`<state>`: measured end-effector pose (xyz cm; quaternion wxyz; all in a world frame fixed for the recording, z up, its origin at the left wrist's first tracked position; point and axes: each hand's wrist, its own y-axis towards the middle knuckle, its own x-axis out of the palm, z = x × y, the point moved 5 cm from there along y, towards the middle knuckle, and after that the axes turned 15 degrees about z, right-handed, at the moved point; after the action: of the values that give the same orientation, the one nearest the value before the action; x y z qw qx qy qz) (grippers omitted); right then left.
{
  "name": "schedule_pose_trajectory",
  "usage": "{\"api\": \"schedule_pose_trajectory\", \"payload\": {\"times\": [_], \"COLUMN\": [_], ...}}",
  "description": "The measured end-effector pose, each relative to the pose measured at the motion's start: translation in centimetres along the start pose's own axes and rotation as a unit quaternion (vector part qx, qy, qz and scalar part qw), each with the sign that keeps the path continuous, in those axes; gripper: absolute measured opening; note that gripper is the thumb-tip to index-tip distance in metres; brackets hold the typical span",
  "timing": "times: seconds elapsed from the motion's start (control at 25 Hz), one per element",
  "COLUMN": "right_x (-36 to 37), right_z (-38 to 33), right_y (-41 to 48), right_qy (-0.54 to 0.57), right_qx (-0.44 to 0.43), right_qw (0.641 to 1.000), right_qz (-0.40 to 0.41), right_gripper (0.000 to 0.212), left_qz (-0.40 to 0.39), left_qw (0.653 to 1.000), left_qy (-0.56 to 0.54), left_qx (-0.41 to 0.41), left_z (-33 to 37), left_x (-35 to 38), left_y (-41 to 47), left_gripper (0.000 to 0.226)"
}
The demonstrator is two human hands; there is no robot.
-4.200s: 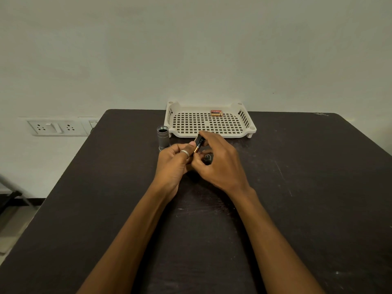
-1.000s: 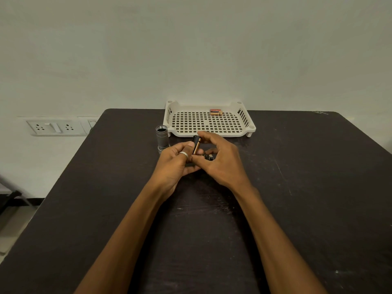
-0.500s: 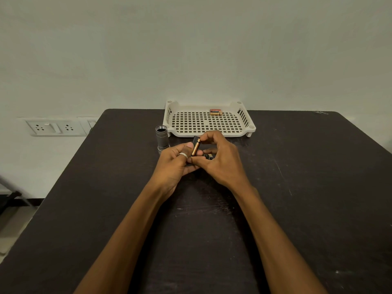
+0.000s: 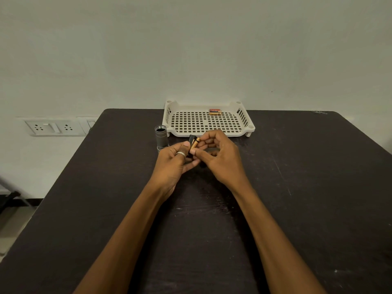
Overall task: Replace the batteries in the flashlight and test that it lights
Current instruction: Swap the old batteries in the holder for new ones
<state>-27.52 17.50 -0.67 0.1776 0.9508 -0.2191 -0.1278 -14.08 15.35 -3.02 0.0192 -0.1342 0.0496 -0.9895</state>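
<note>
Battery is pinched in right hand, long axis toward 1 o'clock, with holder gripped in left hand just beside at its 10 o'clock.

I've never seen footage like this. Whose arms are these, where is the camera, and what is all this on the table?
There is no machine here: a person wears one camera on the head, looking down at their own two bare arms. The left hand grips a small black part, and the right hand pinches a copper-and-black battery against it. On the dark table a grey flashlight tube stands upright, open end up, beside a white slotted tray. More batteries lie at the tray's far edge. A wall socket shows at the left.
</note>
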Motion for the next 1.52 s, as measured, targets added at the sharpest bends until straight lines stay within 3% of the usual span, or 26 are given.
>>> {"api": "schedule_pose_trajectory", "payload": {"times": [0.2,0.4,0.44,0.6,0.8,1.32,1.52], "right_x": [-0.2,-2.3,-3.0,-4.9,-4.4,-2.8,-3.4], "right_z": [-0.2,0.7,1.1,2.7,3.5,2.8,2.1], "right_y": [0.0,1.2,1.5,2.1,2.2,1.6,1.5], "right_qy": [0.031,0.127,0.098,-0.185,-0.283,-0.226,-0.185], "right_qx": [0.027,0.124,0.127,0.083,0.072,0.047,0.031], "right_qw": [0.998,0.978,0.978,0.970,0.952,0.973,0.979], "right_qz": [0.038,0.112,0.130,0.132,0.091,0.031,0.079], "right_gripper": [0.019,0.020,0.020,0.025,0.024,0.013,0.008], "left_qz": [0.006,0.030,0.033,0.035,0.035,0.033,0.034], "left_qw": [1.000,0.999,0.999,0.999,0.999,0.998,0.998], "left_qy": [0.012,-0.005,-0.005,-0.004,-0.002,-0.003,-0.012], "left_qx": [0.002,-0.022,-0.027,-0.032,-0.037,-0.047,-0.058], "left_z": [-0.1,-0.4,-0.4,-0.4,-0.2,0.1,0.4], "left_x": [0.0,-0.2,-0.2,-0.2,-0.2,-0.2,-0.1], "left_y": [-0.1,0.3,0.4,0.3,0.3,-0.1,-0.3], "left_gripper": [0.026,0.029,0.030,0.027,0.026,0.025,0.025]}}
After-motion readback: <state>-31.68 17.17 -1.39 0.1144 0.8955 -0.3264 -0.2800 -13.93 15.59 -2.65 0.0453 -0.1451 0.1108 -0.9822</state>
